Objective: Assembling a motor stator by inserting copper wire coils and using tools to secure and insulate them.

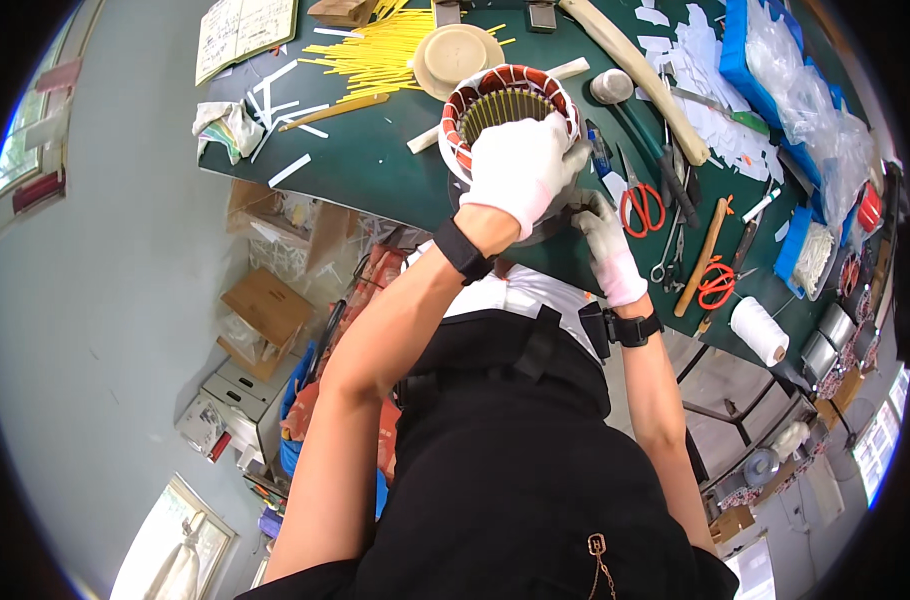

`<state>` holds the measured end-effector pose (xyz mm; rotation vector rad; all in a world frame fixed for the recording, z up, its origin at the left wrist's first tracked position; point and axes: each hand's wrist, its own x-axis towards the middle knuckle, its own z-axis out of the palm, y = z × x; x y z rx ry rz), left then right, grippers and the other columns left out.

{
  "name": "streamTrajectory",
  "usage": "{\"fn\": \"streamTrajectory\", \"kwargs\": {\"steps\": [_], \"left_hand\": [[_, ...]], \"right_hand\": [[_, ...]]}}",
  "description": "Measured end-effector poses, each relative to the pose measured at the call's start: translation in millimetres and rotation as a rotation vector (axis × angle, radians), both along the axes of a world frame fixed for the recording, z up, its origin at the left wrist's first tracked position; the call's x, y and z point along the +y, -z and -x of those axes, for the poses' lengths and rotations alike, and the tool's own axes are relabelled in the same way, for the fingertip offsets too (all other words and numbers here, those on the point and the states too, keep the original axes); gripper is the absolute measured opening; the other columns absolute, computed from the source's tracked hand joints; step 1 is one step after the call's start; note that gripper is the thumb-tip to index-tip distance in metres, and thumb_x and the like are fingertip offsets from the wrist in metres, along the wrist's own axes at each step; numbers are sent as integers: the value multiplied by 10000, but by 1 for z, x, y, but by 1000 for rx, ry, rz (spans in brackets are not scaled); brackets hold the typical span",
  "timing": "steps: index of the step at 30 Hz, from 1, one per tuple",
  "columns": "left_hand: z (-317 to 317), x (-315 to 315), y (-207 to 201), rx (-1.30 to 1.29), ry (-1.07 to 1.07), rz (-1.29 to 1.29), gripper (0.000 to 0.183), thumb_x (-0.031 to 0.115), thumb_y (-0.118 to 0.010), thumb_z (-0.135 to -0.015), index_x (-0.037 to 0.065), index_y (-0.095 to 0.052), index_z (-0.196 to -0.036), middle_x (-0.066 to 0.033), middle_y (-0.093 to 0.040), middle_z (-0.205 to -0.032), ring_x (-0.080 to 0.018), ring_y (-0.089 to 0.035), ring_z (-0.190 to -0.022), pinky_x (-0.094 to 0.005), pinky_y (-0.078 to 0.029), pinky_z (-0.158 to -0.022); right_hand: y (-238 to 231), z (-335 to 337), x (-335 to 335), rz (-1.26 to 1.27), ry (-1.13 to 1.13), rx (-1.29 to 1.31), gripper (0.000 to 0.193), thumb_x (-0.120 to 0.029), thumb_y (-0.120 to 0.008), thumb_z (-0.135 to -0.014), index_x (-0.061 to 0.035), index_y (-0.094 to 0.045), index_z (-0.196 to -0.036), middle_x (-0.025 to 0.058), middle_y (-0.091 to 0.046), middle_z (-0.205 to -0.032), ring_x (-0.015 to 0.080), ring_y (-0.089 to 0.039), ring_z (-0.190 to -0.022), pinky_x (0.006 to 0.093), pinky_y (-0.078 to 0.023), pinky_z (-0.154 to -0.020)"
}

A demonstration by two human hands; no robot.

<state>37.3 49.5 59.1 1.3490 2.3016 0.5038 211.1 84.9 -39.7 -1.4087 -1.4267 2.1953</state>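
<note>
Fingers of your white-gloved left hand (520, 170) bent close together over the near rim of a ring-shaped metal stator with red-brown, white-laced windings (500, 110); grip hidden, can't tell. Your white-gloved right hand (609, 245) has fingers half curled by the stator's lower right side; can't tell if it holds anything. Stator sits near the front edge of the dark green tabletop (375, 165). Right of it, red-handled metal scissors (632, 187); beyond it, round beige dish (459, 62), thin yellow strips (370, 60)
</note>
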Motion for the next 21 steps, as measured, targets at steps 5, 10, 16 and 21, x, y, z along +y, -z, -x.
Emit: {"fn": "streamTrajectory", "kwargs": {"steps": [5, 10, 16, 21], "left_hand": [[8, 11, 3, -40, 1, -18, 399, 415, -560, -839, 21, -592, -790, -199, -608, -633, -349, -626, -612, -441, -494, -580], [11, 14, -2, -67, -17, 31, 406, 413, -557, -842, 13, -583, -781, -203, -605, -632, -353, -623, -607, -450, -488, -574], [15, 2, -3, -104, -45, 28, 396, 411, -554, -846, 23, -561, -772, -206, -597, -624, -357, -619, -598, -444, -488, -564], [14, -43, -8, -199, -126, 8, 287, 302, -674, -784, 39, -573, -841, -160, -599, -591, -320, -627, -563, -392, -489, -524]], "right_hand": [[-1, 3, -2, -23, 13, 2, 237, -43, -473, -821, -20, -536, -1049, 22, -560, -887, 104, -521, -837, 266, -438, -797], [9, 6, -11, 544, 389, 292, 261, -239, -450, -954, -62, -487, -1142, 67, -569, -994, 166, -576, -863, 381, -536, -770], [11, 36, -16, 947, 542, 480, 427, -407, -385, -977, -87, -465, -1247, 89, -573, -1202, 222, -595, -1048, 407, -515, -888], [19, 42, -18, 820, 515, 369, 483, -470, -458, -939, -101, -496, -1249, 52, -579, -1209, 187, -582, -1066, 338, -495, -910]]}}
